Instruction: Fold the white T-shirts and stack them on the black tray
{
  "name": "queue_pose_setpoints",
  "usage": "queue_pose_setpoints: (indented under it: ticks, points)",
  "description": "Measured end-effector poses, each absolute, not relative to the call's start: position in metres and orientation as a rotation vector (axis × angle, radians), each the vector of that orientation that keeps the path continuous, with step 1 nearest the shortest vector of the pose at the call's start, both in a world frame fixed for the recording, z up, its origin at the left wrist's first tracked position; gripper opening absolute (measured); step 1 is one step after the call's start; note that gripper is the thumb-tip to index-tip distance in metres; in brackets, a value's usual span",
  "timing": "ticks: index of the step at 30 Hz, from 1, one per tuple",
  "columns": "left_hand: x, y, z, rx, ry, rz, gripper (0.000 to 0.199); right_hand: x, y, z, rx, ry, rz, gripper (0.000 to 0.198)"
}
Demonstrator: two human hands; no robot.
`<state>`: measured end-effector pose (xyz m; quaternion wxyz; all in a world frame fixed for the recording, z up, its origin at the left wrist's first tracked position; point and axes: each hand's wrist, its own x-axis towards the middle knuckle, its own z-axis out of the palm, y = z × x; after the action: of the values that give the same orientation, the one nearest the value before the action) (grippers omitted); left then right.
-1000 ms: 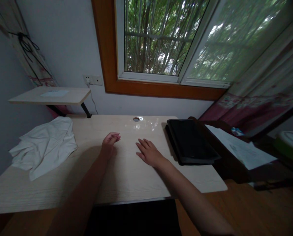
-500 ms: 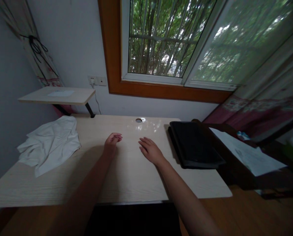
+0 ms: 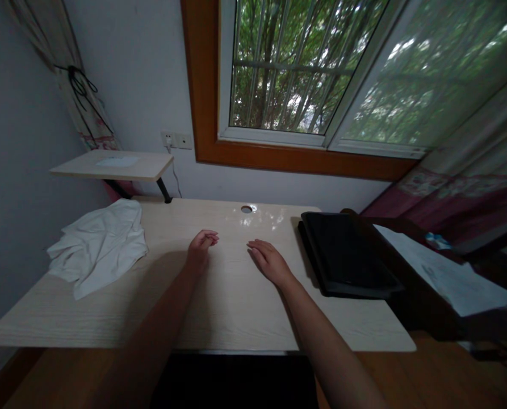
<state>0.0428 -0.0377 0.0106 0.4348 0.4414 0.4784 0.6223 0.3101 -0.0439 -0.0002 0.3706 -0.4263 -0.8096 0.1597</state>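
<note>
My left hand (image 3: 202,245) rests on its side on the pale wooden desk (image 3: 236,318), fingers loosely bent and nothing seen in them. Across a short gap, my right hand (image 3: 269,259) lies palm down with its fingers stretched out close together, also holding nothing. A crumpled white cloth (image 3: 102,241), perhaps a garment, lies to the left of my left hand. On the right side of the desk, beyond my right hand, is a flat black case or folder (image 3: 344,253), apparently stacked in layers. Neither hand touches the cloth or the black case.
A small raised shelf (image 3: 80,165) with a paper (image 3: 117,162) on it stands at the back left. Near the back edge is a round cable hole (image 3: 246,209). Right of the desk, dark furniture (image 3: 410,272) carries a large white sheet (image 3: 449,272). A window (image 3: 296,68) is behind.
The whole view has shifted slightly, so everything appears farther right. The fingers of my right hand have drawn closer together. My left hand, the cloth and the black case keep their places on the desk.
</note>
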Motion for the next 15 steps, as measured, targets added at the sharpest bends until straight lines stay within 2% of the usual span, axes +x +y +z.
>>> queue_pose_setpoints:
  ticks: [7,15]
  points:
    - [0.045,-0.040,0.008,1.190,1.225,1.549,0.018,0.316,-0.040,0.004,-1.118,-1.880,0.494,0.033]
    - [0.005,-0.036,0.030,1.832,1.595,1.669,0.023,0.326,-0.034,-0.002,-1.168,-1.570,0.623,0.034]
